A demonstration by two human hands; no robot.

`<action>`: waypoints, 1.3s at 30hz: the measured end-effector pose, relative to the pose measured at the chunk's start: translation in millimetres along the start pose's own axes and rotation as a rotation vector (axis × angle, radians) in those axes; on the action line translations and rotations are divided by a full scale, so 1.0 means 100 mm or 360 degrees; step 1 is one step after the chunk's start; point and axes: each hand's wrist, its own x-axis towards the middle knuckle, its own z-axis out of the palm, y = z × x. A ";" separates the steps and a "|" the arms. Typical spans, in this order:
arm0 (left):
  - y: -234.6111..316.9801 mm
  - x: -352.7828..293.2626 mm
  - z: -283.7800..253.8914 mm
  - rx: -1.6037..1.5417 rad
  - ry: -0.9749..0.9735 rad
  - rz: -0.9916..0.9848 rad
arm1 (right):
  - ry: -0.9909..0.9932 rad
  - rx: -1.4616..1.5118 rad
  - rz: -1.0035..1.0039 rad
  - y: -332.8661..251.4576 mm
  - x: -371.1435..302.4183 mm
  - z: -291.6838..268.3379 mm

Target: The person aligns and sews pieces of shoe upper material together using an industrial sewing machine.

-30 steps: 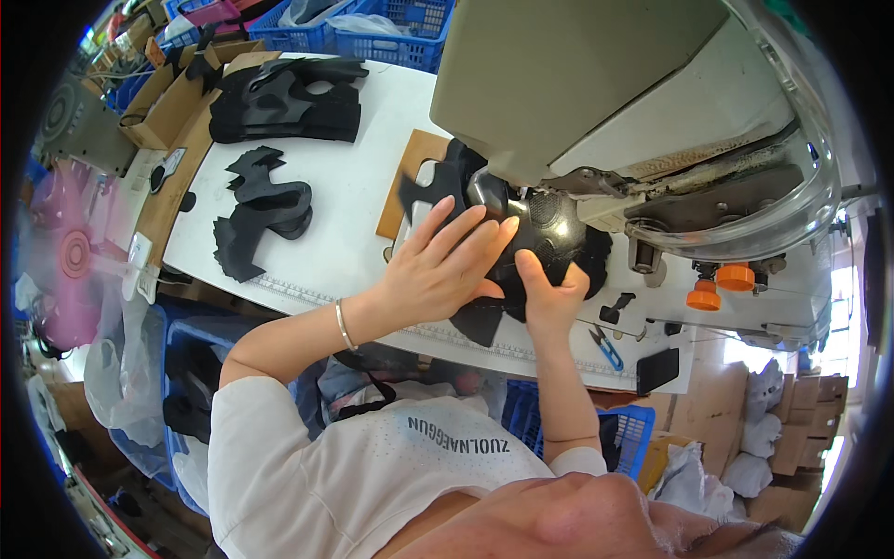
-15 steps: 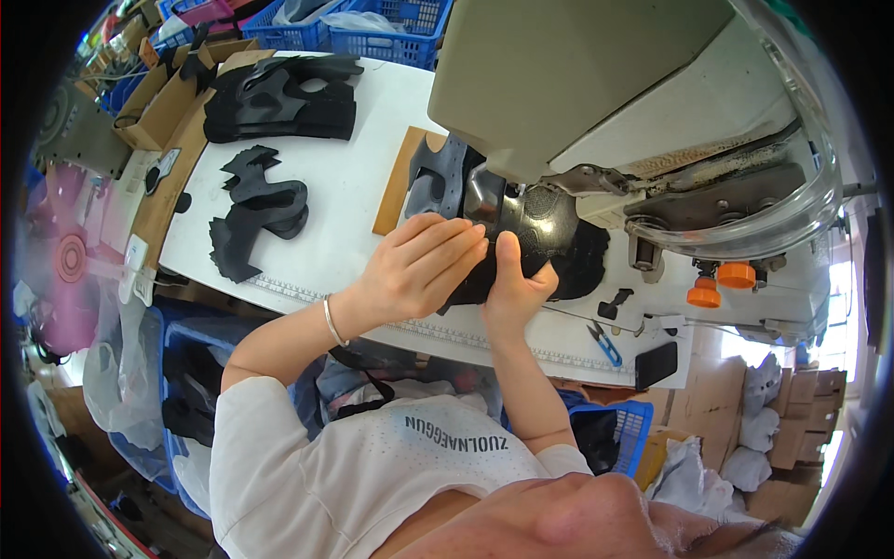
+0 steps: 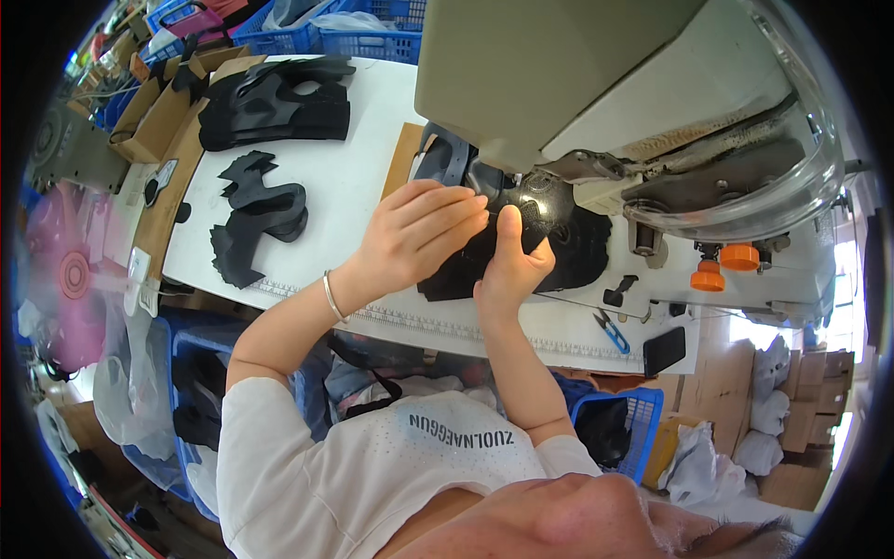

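Observation:
A black shoe upper piece (image 3: 577,252) lies under the head of a sewing machine (image 3: 559,84), lit by the lamp near the needle. My left hand (image 3: 419,228) rests on its left side, fingers stretched out side by side with the tips near the presser foot; its thumb is hidden. On the near side, my right hand (image 3: 514,270) has its thumb up on the black piece and its fingers bent at the edge. The needle itself is hidden behind the machine head. A grey piece (image 3: 445,158) lies behind my left hand, beside a tan board (image 3: 402,154).
Stacked black shoe pieces (image 3: 275,102) and curved black strips (image 3: 265,219) lie on the white table (image 3: 358,205). Blue thread snips (image 3: 612,333) and a phone (image 3: 664,349) sit near the right edge. Blue crates (image 3: 372,45) stand behind; a pink fan (image 3: 70,270) is at left.
The black piece has turned slightly under the machine, its near-left part showing more. Both hands have shifted with it. The whole view has also moved a little.

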 end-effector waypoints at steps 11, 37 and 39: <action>0.04 0.19 0.01 -0.0475 0.0056 -0.0858 | -0.0071 0.0033 0.0084 -0.06 -0.04 -0.06; 0.02 0.20 0.13 -0.0084 0.0093 -0.0287 | -0.0272 -0.0438 -0.0032 -0.35 0.40 -0.30; 0.07 0.21 0.15 -0.0049 0.0093 -0.0296 | -0.0261 -0.0505 -0.0079 -0.35 0.45 -0.31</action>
